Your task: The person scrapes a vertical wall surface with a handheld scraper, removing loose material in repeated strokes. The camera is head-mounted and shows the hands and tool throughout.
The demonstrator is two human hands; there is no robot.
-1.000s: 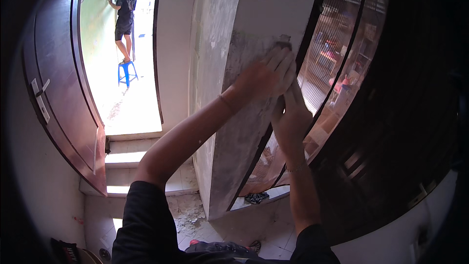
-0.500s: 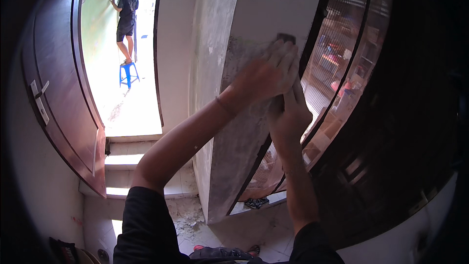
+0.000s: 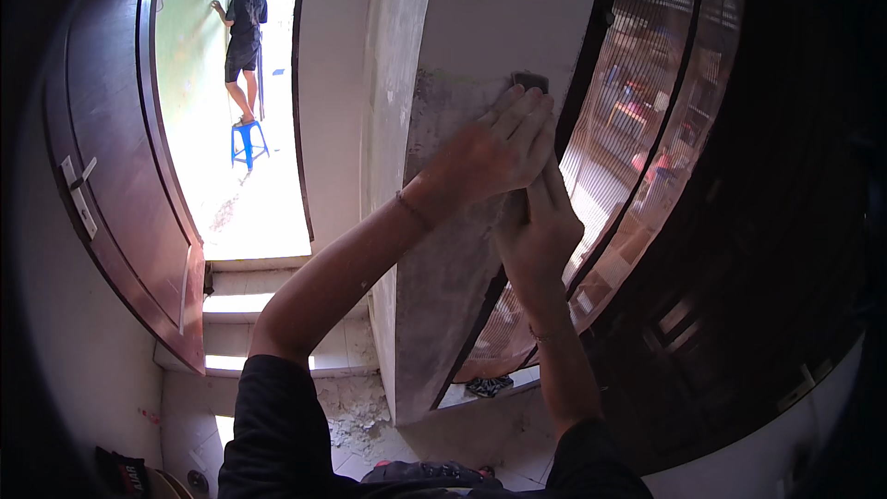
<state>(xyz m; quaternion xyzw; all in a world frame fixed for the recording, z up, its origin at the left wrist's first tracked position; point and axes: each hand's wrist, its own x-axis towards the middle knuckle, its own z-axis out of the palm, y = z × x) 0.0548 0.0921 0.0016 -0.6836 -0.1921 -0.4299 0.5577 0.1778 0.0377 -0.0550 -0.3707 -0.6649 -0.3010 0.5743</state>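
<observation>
A dark, flat-edged block (image 3: 530, 81) rests against the grey patch of a plastered wall pillar (image 3: 443, 249). My left hand (image 3: 510, 143) presses it there, fingers together and pointing up along it. Just below and to the right, my right hand (image 3: 543, 226) reaches upward, its fingertips hidden behind the left hand. A dark part beside its thumb looks like the lower end of the same block. Most of the block is covered by my hands, so its exact kind does not show. Both hands look pale with dust.
A window with ribbed sheeting (image 3: 637, 120) adjoins the pillar on the right. At left, a brown door (image 3: 120, 157) stands beside tiled steps (image 3: 277, 314). Outside, a person (image 3: 245, 28) stands on a blue stool (image 3: 248, 143) facing a green wall. Crumbled debris (image 3: 356, 411) lies at the pillar's foot.
Both hands and the block have shifted slightly down and left in the picture, still against the pillar. My view has turned a little.
</observation>
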